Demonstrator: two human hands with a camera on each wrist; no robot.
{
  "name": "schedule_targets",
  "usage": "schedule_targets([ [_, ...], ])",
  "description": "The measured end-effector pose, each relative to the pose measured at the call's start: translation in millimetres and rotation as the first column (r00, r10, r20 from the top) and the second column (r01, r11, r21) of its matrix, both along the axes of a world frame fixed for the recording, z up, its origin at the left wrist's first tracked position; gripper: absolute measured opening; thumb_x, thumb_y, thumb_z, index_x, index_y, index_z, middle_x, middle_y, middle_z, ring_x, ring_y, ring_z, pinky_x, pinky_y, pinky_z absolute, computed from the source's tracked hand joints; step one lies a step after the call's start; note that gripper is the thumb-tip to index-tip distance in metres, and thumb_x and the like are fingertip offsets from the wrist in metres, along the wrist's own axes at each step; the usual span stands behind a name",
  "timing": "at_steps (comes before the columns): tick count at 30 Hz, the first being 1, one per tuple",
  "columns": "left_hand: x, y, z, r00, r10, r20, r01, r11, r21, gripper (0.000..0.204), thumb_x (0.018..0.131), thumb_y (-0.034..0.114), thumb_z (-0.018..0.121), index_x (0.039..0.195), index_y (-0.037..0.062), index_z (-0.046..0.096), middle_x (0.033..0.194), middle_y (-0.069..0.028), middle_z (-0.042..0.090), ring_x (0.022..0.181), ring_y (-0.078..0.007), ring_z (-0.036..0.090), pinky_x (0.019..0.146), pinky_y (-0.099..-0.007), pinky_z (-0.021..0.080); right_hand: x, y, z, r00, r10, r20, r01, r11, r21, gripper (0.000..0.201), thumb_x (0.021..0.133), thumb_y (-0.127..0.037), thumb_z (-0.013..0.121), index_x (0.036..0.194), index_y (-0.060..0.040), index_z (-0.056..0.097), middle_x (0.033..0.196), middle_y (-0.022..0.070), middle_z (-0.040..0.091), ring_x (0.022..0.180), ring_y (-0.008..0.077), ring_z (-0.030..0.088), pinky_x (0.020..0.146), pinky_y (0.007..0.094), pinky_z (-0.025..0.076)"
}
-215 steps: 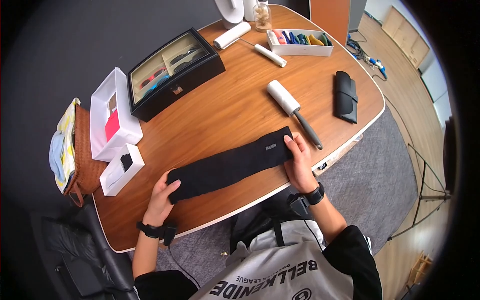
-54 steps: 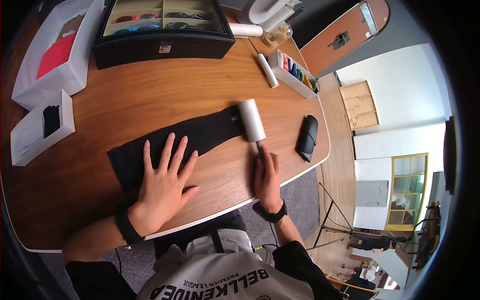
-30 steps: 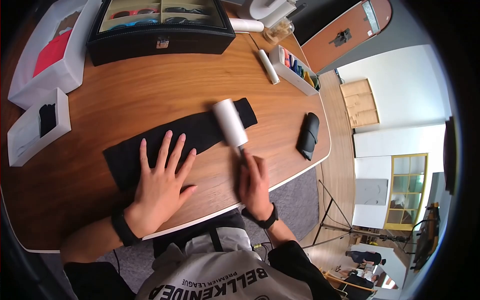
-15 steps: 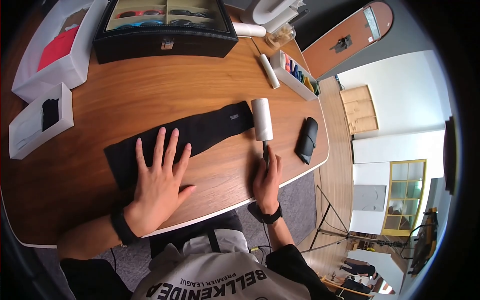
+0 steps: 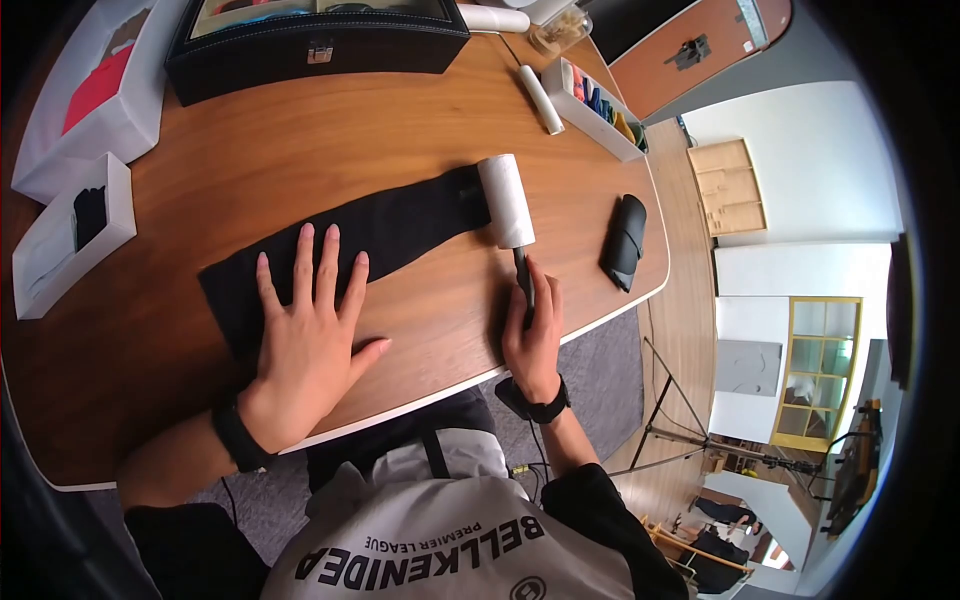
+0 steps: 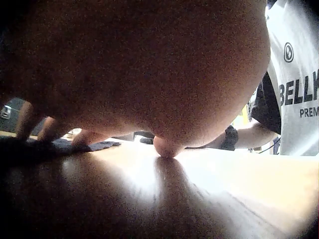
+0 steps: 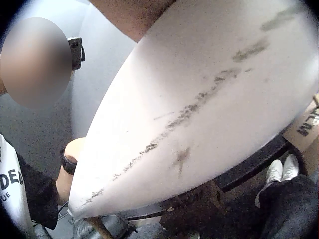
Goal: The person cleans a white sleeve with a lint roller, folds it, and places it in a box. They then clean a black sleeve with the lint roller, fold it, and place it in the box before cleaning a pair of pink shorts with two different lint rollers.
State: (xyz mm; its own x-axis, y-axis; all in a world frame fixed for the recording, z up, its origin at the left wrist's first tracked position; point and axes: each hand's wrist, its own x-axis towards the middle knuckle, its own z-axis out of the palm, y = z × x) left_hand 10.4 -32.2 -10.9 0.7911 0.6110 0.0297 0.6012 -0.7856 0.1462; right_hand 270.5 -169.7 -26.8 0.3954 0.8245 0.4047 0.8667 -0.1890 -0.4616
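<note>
A black fabric arm sleeve (image 5: 420, 215) lies flat across the wooden table, its right end narrower. My left hand (image 5: 305, 350) rests spread over its left part. In the left wrist view the fingertips (image 6: 84, 137) press on the dark fabric while the thumb (image 6: 168, 148) touches the bare tabletop. With my right hand (image 5: 535, 330) I grip the dark handle of a lint roller (image 5: 508, 200). The roller's white cylinder overlaps the sleeve's right end and partly hides its small print. Only a piece of the right hand (image 7: 137, 15) shows in the right wrist view.
A black glasses case box (image 5: 320, 75) stands at the back. Two white boxes, one large (image 5: 137, 140) and one small (image 5: 110, 245), stand left. Back right are a narrow box of rolled cloths (image 5: 592, 118) and a slim white roller (image 5: 540, 100). A black pouch (image 5: 625, 245) lies right.
Earlier both hands held up the sleeve and the roller lay on the table. Since then the roller has swept back and forth; in the last half second it moved left onto the sleeve's end.
</note>
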Motion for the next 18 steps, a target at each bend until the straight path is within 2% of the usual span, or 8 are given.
schedule_targets([
  [14, 0.3, -0.2, 0.9, 1.000, -0.007, 0.002, 0.007, 1.000, -0.005, 0.089, 0.094, 0.061, 0.065, 0.160, 0.0053, 0.043, 0.170, -0.0286, 0.022, 0.160, -0.0470, 0.015, 0.118, -0.0746, 0.023, 6.2, 0.4, 1.3, 0.999, 0.029, -0.044, -0.028, 0.999, 0.019, 0.039, 0.096, 0.001, 0.066, 0.135, 0.0011, 0.062, 0.120, 0.0221, 0.064, 0.107, 0.0395, 0.064, 0.095, 0.0426, 0.051],
  [17, 0.2, -0.2, 1.2, 1.000, -0.008, 0.004, 0.008, 1.000, -0.003, 0.088, 0.095, 0.059, 0.065, 0.160, 0.0049, 0.042, 0.170, -0.0285, 0.023, 0.160, -0.0467, 0.015, 0.119, -0.0742, 0.023, 6.7, -2.4, 2.3, 0.994, 0.000, -0.109, 0.002, 1.000, 0.012, 0.035, 0.098, -0.001, 0.065, 0.133, 0.0016, 0.063, 0.121, 0.0203, 0.064, 0.108, 0.0354, 0.065, 0.095, 0.0404, 0.052],
  [18, 0.0, -0.6, 2.5, 1.000, -0.008, 0.009, 0.008, 1.000, -0.007, 0.087, 0.095, 0.058, 0.065, 0.160, 0.0047, 0.042, 0.170, -0.0283, 0.023, 0.160, -0.0463, 0.015, 0.120, -0.0737, 0.022, 7.0, -4.0, 2.1, 0.975, -0.024, -0.221, 0.031, 0.999, 0.026, 0.033, 0.100, -0.003, 0.064, 0.132, 0.0018, 0.063, 0.121, 0.0192, 0.064, 0.110, 0.0327, 0.065, 0.095, 0.0388, 0.052],
])
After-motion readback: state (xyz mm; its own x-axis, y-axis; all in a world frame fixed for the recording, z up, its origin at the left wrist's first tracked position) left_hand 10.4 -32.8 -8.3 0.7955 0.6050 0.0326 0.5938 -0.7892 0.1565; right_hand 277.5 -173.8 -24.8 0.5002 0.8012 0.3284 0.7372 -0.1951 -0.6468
